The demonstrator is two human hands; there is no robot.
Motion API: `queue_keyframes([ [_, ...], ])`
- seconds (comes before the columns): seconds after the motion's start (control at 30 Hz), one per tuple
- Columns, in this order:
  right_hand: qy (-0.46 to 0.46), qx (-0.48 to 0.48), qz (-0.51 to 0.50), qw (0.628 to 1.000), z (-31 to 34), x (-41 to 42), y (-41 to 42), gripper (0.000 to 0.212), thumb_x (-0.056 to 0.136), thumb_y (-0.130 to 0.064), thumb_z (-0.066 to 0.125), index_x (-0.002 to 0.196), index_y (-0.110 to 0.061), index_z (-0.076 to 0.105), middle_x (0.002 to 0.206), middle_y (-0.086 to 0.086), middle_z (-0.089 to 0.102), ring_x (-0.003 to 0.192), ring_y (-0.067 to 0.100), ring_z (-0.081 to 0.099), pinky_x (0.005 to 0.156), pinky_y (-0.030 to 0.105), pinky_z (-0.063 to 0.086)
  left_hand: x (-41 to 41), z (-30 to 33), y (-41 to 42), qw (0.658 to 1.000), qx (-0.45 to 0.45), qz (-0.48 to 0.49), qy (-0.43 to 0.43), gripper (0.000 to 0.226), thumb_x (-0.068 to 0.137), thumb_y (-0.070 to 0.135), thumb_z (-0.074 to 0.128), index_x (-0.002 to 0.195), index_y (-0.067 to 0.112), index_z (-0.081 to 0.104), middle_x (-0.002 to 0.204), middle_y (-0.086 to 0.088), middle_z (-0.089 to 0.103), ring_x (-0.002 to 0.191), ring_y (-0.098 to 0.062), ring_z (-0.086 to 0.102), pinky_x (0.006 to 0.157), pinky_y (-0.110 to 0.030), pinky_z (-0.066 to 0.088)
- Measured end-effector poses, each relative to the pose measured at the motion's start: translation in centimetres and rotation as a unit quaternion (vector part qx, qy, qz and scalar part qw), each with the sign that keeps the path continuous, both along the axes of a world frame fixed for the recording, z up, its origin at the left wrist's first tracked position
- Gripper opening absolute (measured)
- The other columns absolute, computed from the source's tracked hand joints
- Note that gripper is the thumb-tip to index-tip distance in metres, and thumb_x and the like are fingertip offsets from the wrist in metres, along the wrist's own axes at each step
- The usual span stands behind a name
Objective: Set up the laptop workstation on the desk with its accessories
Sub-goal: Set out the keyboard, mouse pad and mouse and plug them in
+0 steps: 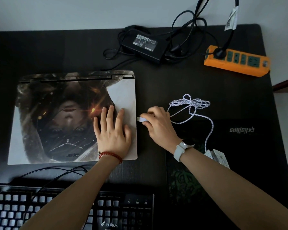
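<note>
White braided cable ends in a silver USB plug, pinched in the right hand fingers just beside the closed artwork-skinned laptop on the dark bench. Left hand presses flat on the lid. Risk: misaligned plug (port unseen) jams; knotted cable snags.

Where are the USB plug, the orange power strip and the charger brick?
USB plug (142,119), head view, white shell.
Orange power strip (236,61), head view, top face.
Charger brick (144,45), head view, labelled top.
</note>
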State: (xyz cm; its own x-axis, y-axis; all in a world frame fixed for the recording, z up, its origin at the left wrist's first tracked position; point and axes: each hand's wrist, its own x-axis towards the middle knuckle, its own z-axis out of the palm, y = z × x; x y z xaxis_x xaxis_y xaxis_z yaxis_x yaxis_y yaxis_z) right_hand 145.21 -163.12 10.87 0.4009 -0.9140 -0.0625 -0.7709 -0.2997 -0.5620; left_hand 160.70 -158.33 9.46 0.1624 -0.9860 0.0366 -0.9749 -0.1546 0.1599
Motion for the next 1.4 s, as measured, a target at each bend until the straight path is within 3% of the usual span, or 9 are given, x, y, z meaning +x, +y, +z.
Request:
queue_keyframes([
  [0.53, -0.013, -0.030, 0.049, 0.998, 0.4, 0.3, -0.8, 0.012, 0.075, 0.002, 0.068, 0.087, 0.001, 0.068, 0.080, 0.019, 0.060, 0.076, 0.038, 0.057, 0.064, 0.044, 0.044, 0.2, -0.8, 0.4, 1.000, 0.017, -0.015, -0.018, 0.052, 0.087, 0.033, 0.032, 0.137, 0.020, 0.035, 0.145, -0.014, 0.037, 0.138, -0.032, 0.024, 0.112, -0.055, 0.014],
  [0.73, 0.100, -0.016, 0.051, 0.994, 1.3, 0.3, -1.0, 0.034, 0.089, -0.017, 0.054, 0.122, -0.011, 0.055, 0.118, 0.009, 0.057, 0.114, 0.028, 0.048, 0.092, 0.041, 0.036, -0.1, 0.1, -0.1, 0.998, 0.052, -0.013, 0.019, 0.053, 0.086, 0.034, 0.031, 0.137, 0.019, 0.038, 0.148, -0.012, 0.034, 0.140, -0.030, 0.021, 0.113, -0.054, 0.011],
  [0.87, 0.002, -0.082, -0.056, 0.995, 3.6, 0.2, 3.8, 0.039, 0.079, -0.003, 0.060, 0.117, -0.008, 0.058, 0.114, 0.012, 0.059, 0.108, 0.031, 0.056, 0.089, 0.045, 0.045, 0.8, 2.2, -0.2, 0.987, 0.091, -0.029, 0.133, 0.048, 0.091, 0.026, 0.045, 0.137, 0.019, 0.039, 0.151, -0.008, 0.026, 0.143, -0.025, 0.012, 0.115, -0.045, 0.004],
  [1.0, -0.052, -0.105, 0.015, 0.993, 4.4, -0.1, 10.1, 0.036, 0.075, 0.000, 0.062, 0.111, -0.007, 0.061, 0.106, 0.011, 0.061, 0.100, 0.029, 0.059, 0.083, 0.042, 0.048, 4.3, 6.1, 4.0, 0.946, 0.108, 0.015, 0.305, 0.038, 0.088, 0.026, 0.052, 0.124, 0.015, 0.054, 0.125, -0.011, 0.055, 0.118, -0.029, 0.049, 0.101, -0.042, 0.038],
  [1.1, -0.020, -0.055, 0.124, 0.991, 4.3, 1.1, 14.3, 0.038, 0.078, -0.018, 0.064, 0.114, -0.008, 0.061, 0.107, 0.009, 0.062, 0.099, 0.029, 0.061, 0.083, 0.043, 0.050, 7.6, 7.3, 11.6, 0.963, 0.184, 0.006, 0.198, 0.064, 0.077, 0.059, 0.045, 0.133, 0.027, 0.043, 0.136, -0.002, 0.046, 0.128, -0.024, 0.040, 0.110, -0.050, 0.026],
  [1.2, 0.095, -0.013, 0.220, 0.971, 3.6, 3.6, 17.7, 0.068, 0.078, -0.049, 0.058, 0.132, -0.008, 0.047, 0.130, 0.010, 0.053, 0.118, 0.028, 0.052, 0.098, 0.049, 0.041, 9.2, 7.1, 19.3, 0.944, 0.317, 0.012, 0.096, 0.099, 0.063, 0.082, 0.042, 0.144, 0.038, 0.004, 0.155, 0.008, 0.003, 0.143, -0.017, -0.004, 0.113, -0.049, -0.004],
  [1.27, 0.151, 0.010, 0.242, 0.958, 2.8, 4.8, 19.0, 0.092, 0.072, -0.062, 0.056, 0.141, -0.006, 0.031, 0.145, 0.012, 0.038, 0.132, 0.029, 0.039, 0.107, 0.056, 0.029, 8.6, 6.5, 22.2, 0.944, 0.327, 0.009, 0.050, 0.108, 0.058, 0.084, 0.044, 0.142, 0.042, -0.010, 0.153, 0.012, -0.013, 0.141, -0.016, -0.017, 0.113, -0.048, -0.007],
  [1.33, 0.181, 0.030, 0.267, 0.946, 2.0, 5.5, 19.8, 0.107, 0.070, -0.067, 0.054, 0.147, -0.008, 0.008, 0.155, 0.010, 0.017, 0.141, 0.029, 0.019, 0.112, 0.060, 0.011, 8.0, 6.5, 23.3, 0.959, 0.283, 0.022, 0.027, 0.100, 0.068, 0.068, 0.057, 0.144, 0.038, -0.001, 0.154, 0.008, -0.005, 0.143, -0.020, -0.004, 0.115, -0.046, 0.005],
  [1.4, 0.192, 0.046, 0.282, 0.939, 1.5, 5.7, 20.2, 0.110, 0.071, -0.068, 0.052, 0.147, -0.014, -0.007, 0.158, 0.005, 0.003, 0.144, 0.027, 0.007, 0.112, 0.058, 0.002, 8.4, 7.1, 23.4, 0.975, 0.194, 0.082, 0.065, 0.073, 0.080, 0.044, 0.062, 0.142, 0.028, 0.027, 0.147, -0.003, 0.032, 0.131, -0.024, 0.036, 0.105, -0.039, 0.034],
])
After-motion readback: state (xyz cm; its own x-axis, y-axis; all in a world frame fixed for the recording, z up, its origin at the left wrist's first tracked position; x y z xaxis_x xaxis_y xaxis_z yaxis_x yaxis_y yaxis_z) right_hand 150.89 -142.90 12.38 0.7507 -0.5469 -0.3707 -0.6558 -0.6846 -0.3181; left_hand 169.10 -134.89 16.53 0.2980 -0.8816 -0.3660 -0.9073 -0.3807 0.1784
